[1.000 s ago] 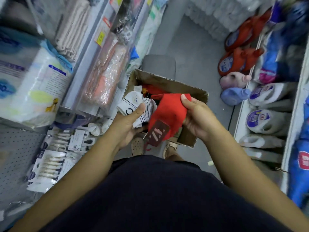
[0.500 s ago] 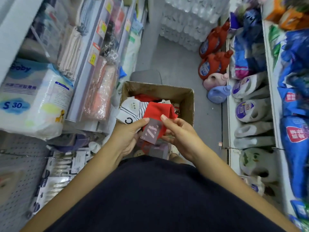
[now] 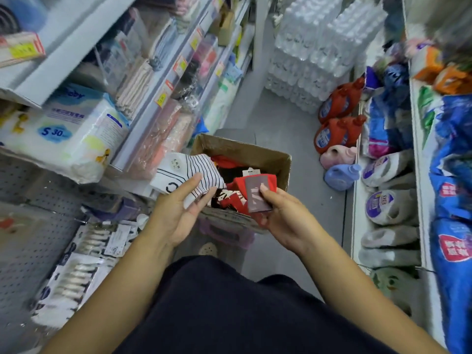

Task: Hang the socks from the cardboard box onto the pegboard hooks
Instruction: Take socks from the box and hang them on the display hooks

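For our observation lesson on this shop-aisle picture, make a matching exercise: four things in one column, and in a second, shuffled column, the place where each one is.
Things:
1. red socks
2. striped socks
3. blue jug
4. cardboard box

Places:
A. on the floor by the bottom shelf
B. in the left hand
C. on a purple stool in the aisle
D. in the right hand

Pairs: 1-D, 2-B, 3-A, 4-C
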